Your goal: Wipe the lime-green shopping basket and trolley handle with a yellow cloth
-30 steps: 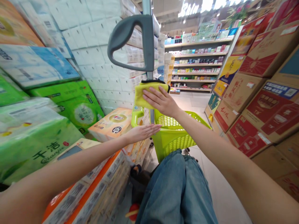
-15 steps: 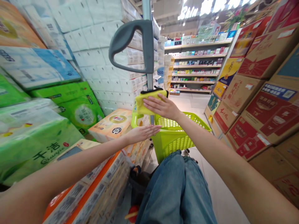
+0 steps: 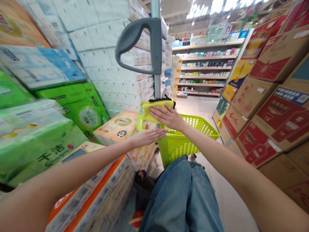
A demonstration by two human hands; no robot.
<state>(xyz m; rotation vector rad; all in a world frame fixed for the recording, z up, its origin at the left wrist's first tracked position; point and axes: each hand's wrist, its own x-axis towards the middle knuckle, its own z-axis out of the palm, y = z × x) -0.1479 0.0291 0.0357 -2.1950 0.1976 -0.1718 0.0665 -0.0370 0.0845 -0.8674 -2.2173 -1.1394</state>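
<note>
Yellow cloth [image 3: 147, 110] lies under the fingers [image 3: 159, 112] of the right hand [image 3: 171, 118] (slightly apart; the left hand's [image 3: 145, 138] together).

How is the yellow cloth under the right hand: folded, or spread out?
It looks folded: the yellow cloth forms a small, thick pad under the flat right hand, with dark edging along its top.

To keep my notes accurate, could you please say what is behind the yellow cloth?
The metal pole shows above and below the yellow cloth, so it apparently runs behind; the covered stretch cannot be seen. The right hand lies on the cloth's front.
</note>
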